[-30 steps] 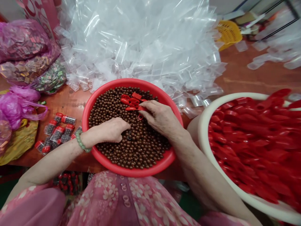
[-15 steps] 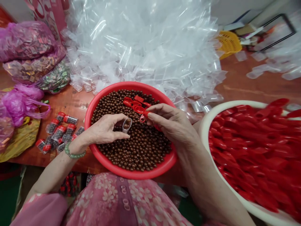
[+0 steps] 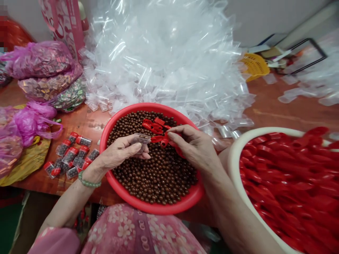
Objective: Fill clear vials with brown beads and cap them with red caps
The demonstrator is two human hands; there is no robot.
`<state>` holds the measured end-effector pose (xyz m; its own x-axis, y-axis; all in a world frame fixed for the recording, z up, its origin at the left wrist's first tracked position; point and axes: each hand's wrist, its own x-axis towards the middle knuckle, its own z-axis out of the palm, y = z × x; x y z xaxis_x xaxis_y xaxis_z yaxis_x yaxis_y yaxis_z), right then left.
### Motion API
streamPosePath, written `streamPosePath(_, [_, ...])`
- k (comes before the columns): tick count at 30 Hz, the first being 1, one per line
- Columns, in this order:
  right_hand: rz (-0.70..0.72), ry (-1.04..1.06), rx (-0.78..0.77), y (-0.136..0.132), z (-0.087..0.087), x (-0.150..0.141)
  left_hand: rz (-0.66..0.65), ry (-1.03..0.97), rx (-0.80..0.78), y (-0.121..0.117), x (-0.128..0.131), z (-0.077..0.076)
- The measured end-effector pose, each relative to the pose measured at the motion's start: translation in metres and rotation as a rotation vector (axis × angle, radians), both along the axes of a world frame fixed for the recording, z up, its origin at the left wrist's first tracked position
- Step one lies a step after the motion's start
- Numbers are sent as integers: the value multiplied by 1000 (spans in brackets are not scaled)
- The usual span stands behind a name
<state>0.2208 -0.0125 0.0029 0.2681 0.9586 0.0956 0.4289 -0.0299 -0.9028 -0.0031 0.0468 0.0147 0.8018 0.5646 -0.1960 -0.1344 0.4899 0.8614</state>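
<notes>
left hand [image 3: 119, 153] — pinching a clear plastic tube [image 3: 140, 142] of brown beads [image 3: 159, 180], light and slippery, safest by its sides; right hand [image 3: 194, 150] — gripping a flexible red plastic cap [image 3: 164, 142] above a red basin [image 3: 152, 209].

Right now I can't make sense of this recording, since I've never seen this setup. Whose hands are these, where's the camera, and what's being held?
One camera worn on the person's head looks down at their own bare hands. The left hand holds a small clear tube with brown beads inside; the right hand holds a red plastic cap. Both are over a red basin of brown beads. On the wooden table lie capped tubes; at right, a white tub holds more red caps.
</notes>
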Motion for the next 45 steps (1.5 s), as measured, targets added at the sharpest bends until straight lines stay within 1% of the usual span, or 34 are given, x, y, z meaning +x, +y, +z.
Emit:
streamPosePath(2, [74,-152,39,8,-2,4,14,-37,-60,0,-1,-1])
streamPosePath(4, [142,-270,42,14,-6,6,34,-56,-86,1,-3,-2])
streamPosePath(7, [141,-449,39,17,-8,4,62,-75,-90,0,-5,-3])
streamPosePath(9, [150,-505,84,15,-2,-1,68,-89,-101,-1,-7,-3])
streamPosePath(10, [187,-484,115,14,5,-4,67,-93,-104,-1,-7,-3])
streamPosePath(12, [345,-356,156,14,21,-11,58,-90,-97,-2,-7,-3])
streamPosePath(14, [494,-224,148,17,38,-17,37,-95,-75,-3,-6,-3])
streamPosePath(16, [599,-149,109,24,49,-23,10,-105,-48,-3,-5,-3])
streamPosePath(18, [669,-125,59,32,54,-26,-7,-104,-23,-4,-5,-4])
streamPosePath(21, [741,-111,-11,39,54,-30,-44,-82,1,-3,-5,-4])
streamPosePath(23, [754,-79,-49,40,52,-31,-69,-77,3,-3,-7,-4])
streamPosePath(28, [719,28,-129,36,47,-33,-90,-83,-1,-2,-8,-7])
streamPosePath(33, [725,108,-181,31,41,-34,-85,-77,3,-2,-9,-7])
streamPosePath(36, [699,85,-176,25,39,-35,-92,-65,28,-2,-9,-6])
streamPosePath(40, [674,-7,-135,14,40,-36,-137,-45,58,-2,-10,-6])
streamPosePath(43, [693,-69,-118,11,42,-37,-171,-59,51,-2,-9,-5])
streamPosePath(45, [698,-65,-128,12,42,-36,-175,-80,22,-2,-8,-6])
